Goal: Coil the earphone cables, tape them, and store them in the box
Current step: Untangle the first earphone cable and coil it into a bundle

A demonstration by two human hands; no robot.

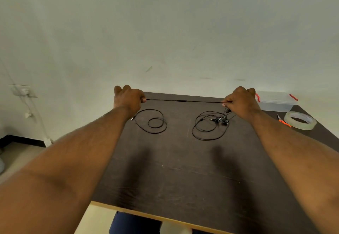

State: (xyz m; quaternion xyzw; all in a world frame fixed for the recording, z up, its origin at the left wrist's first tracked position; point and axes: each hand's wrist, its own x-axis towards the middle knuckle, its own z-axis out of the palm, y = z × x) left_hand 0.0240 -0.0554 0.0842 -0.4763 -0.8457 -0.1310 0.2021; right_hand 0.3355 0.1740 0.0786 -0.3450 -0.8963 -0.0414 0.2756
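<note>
Black earphone cable [183, 100] stretched taut above the table [174, 160] between left hand [128, 98] and right hand [240, 101], fingers of each pinching it; overtension risks strain, while trailing loops may snag the second earphone set [211, 125].

Dark table [174, 169]: cables [207, 129], tape [300, 120], box [276, 102].

thin black earphone cable [183, 100] stretched between both grips | dark brown wooden table [174, 169], pale edge | clear plastic box [275, 103] with red clips, beyond right grip | translucent tape roll [300, 120] | orange-handled scissors [283, 121] | pale greenish-white wall [165, 31]
</note>
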